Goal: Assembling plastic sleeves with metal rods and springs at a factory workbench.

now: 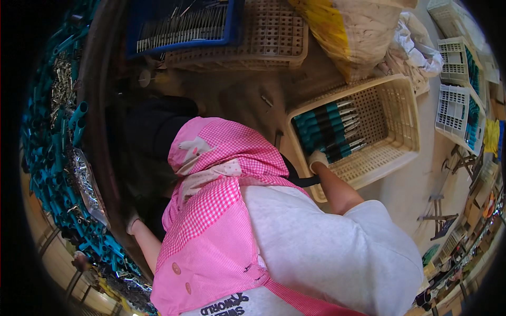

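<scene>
My right hand [318, 158], in a pale glove, reaches over the near left rim of a cream plastic crate [383, 164]. It touches the handle ends of the nearest screwdrivers [324, 129], which lie in a row along the crate's left side. They have teal and black handles, and their metal shafts point right. The fingers are too small and hidden to show a grip. On the left, my left hand [133, 223], also pale-gloved, is against the dark edge of the workbench [100, 131]; its fingers are hidden.
Teal handles or tubes [50, 174] heap the workbench, beside a clear bag of metal parts [88, 187]. Ahead, a blue bin [228, 26] of metal shafts rests on a beige crate [274, 37]. A yellow and white sack [358, 37] and white crates [451, 113] stand right.
</scene>
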